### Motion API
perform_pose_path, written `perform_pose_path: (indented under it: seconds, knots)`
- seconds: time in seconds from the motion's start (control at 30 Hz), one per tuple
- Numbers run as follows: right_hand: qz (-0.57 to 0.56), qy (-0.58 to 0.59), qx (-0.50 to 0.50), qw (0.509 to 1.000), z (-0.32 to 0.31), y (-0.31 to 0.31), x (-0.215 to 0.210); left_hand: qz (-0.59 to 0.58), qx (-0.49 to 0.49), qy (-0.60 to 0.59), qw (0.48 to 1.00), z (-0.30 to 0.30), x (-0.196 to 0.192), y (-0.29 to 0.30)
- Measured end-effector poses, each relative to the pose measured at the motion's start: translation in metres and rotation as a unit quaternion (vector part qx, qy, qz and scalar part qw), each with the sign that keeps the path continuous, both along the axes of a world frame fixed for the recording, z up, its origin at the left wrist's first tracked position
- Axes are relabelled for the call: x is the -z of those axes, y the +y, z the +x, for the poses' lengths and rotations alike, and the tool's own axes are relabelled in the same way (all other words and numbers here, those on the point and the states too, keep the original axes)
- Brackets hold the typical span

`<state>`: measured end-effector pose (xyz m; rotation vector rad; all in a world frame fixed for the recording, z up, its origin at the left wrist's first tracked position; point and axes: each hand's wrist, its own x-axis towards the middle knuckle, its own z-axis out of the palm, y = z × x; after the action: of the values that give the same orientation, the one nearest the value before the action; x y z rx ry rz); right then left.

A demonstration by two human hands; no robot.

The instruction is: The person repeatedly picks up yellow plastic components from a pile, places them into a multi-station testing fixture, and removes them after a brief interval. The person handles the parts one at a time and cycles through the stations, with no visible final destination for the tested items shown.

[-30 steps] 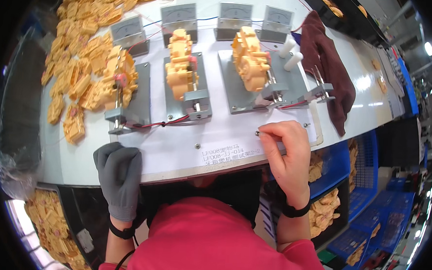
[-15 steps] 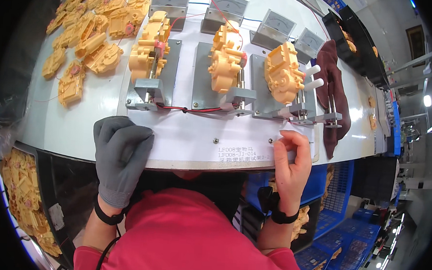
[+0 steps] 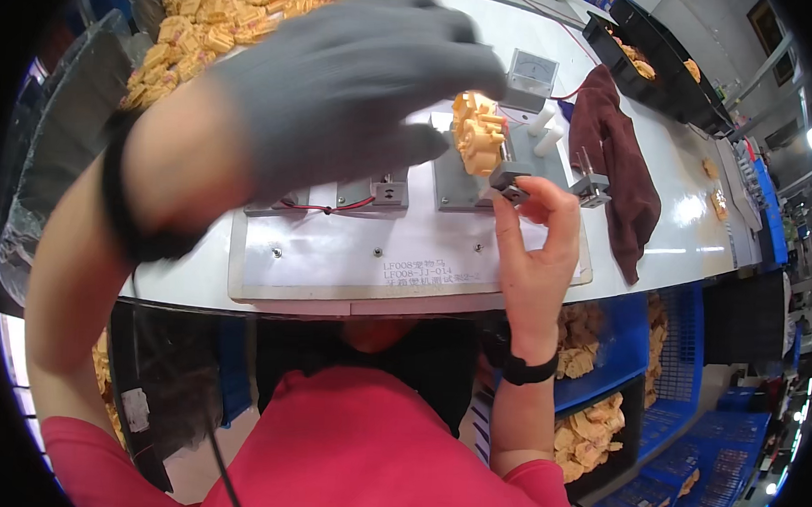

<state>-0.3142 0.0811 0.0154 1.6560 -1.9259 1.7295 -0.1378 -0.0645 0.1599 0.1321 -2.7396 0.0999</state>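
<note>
My right hand (image 3: 539,251), bare, pinches the small metal clamp block (image 3: 511,175) at the front of the right-hand test fixture between thumb and fingers. In that fixture a yellow plastic gearbox housing (image 3: 477,145) stands upright on a grey base plate (image 3: 451,192). My left hand (image 3: 360,86), in a grey glove and blurred, reaches across over the other fixtures. Its thumb and fingers are apart, close to the housing's left and upper side, with nothing seen between them. The glove and forearm hide most of the left and middle fixtures; one metal block (image 3: 390,192) shows below.
Yellow housings (image 3: 197,36) are heaped at the far left. An analog meter (image 3: 532,73) stands behind the right fixture, with white pegs (image 3: 548,141) beside it. A dark red cloth (image 3: 613,163) lies to the right. Black bins (image 3: 681,89) and blue crates (image 3: 675,369) hold more parts.
My left hand has swung up and right from the table's front edge to over the fixtures. My right hand has moved up onto the clamp block. The view has shifted.
</note>
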Motion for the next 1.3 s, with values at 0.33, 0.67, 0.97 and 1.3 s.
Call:
perform_pose_path:
  seconds: [0.33,0.67,0.97,1.3]
  knots:
    - [-0.017,-0.125,-0.158,0.979,-0.004,0.003,0.012,-0.074,-0.065,-0.377,0.921,-0.111,0.025,-0.023]
    - [-0.192,-0.026,-0.029,0.981,-0.012,0.011,0.012,0.135,0.097,-0.117,0.979,-0.073,-0.053,0.017]
    - [-0.109,-0.274,0.079,0.952,-0.032,0.163,0.059,0.225,-0.019,-0.078,0.971,-0.008,-0.008,0.118]
    - [-0.047,-0.372,0.485,0.79,-0.153,0.636,0.397,0.32,-0.199,0.015,0.926,0.142,0.043,0.069]
